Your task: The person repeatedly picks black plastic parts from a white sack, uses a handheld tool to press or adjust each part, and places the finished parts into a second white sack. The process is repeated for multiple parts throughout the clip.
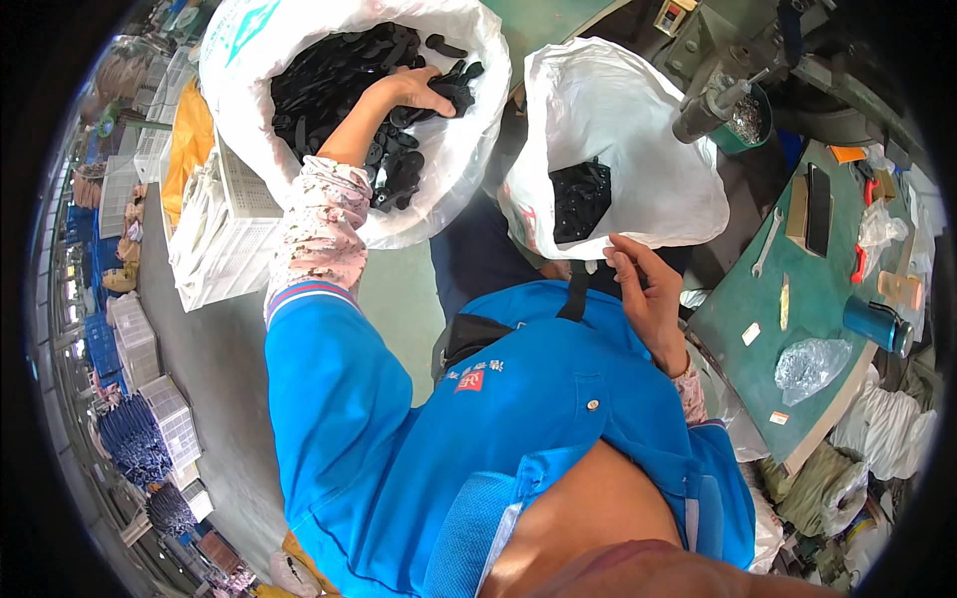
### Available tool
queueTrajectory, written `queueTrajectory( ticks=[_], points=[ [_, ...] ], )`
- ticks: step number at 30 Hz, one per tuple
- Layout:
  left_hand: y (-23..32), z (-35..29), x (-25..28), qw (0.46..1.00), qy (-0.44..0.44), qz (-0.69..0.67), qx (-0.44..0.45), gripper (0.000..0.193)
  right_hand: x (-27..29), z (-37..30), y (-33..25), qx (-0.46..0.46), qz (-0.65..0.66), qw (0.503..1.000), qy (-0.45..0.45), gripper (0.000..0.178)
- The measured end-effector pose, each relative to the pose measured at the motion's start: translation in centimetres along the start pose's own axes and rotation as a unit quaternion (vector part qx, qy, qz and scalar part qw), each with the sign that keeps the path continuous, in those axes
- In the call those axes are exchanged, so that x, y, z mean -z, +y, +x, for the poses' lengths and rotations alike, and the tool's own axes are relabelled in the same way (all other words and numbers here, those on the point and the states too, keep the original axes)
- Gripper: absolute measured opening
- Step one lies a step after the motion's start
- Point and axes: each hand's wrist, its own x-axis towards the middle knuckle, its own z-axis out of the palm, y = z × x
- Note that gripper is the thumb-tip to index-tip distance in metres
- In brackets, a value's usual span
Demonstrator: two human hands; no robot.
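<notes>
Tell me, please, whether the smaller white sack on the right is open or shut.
Open: the smaller white sack gapes wide at the top, showing black pieces inside, with the right hand at its near rim.

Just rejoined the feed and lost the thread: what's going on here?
The person's left hand is in the big sack, among loose black parts. The right hand is at the near rim of the small sack, which also has black parts inside. Whether either hand grips anything is unclear. A wrench lies on the green bench.
</notes>
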Motion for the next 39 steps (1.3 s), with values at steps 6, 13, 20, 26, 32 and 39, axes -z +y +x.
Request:
queueTrajectory(
  ticks=[6,13,20,26,32,39],
  points=[
    [-0.5,0.7,-1.7,0.994,0.082,0.066,-0.034,0.098,0.0,0.1,0.1,0.015,-0.015,1.000,-0.022,0.024],
    [0.9,-1.1,-3.3,0.990,0.112,0.087,-0.001,0.073,-0.1,0.0,0.4,0.018,-0.032,0.999,-0.029,0.025],
    [2.5,-0.6,-4.1,0.987,0.118,0.068,0.083,0.057,-0.2,-0.3,0.8,0.024,-0.025,0.999,-0.024,0.024],
    [2.5,-1.5,-6.7,0.971,0.223,0.090,0.014,0.041,-0.6,-0.6,0.6,0.007,0.005,1.000,0.009,0.021],
    [-1.1,-3.2,-6.8,0.945,0.302,-0.078,-0.099,0.047,0.1,-1.1,1.2,-0.008,0.001,1.000,0.029,0.021],
    [-6.4,-1.8,-4.1,0.719,0.243,-0.650,-0.036,0.038,0.0,-1.0,1.0,-0.014,-0.006,1.000,0.019,0.022]
  ],
)
